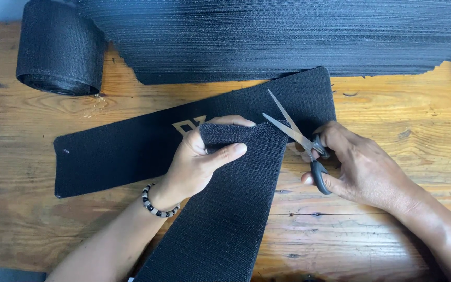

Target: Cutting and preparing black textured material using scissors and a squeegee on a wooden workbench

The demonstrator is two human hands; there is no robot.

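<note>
Black strip (225, 209) lies on the wooden table (382, 230), its top end pinched by the left hand (197, 162), while the right hand (358, 167) grips open scissors (298, 138) at its corner; keep it taut, I'd judge.

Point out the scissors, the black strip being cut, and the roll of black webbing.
scissors (301, 138), head view, on the pivot where the blades cross.
black strip (225, 209), head view, on its flat middle below the left hand.
roll of black webbing (58, 47), head view, on its curved outer side.
</note>
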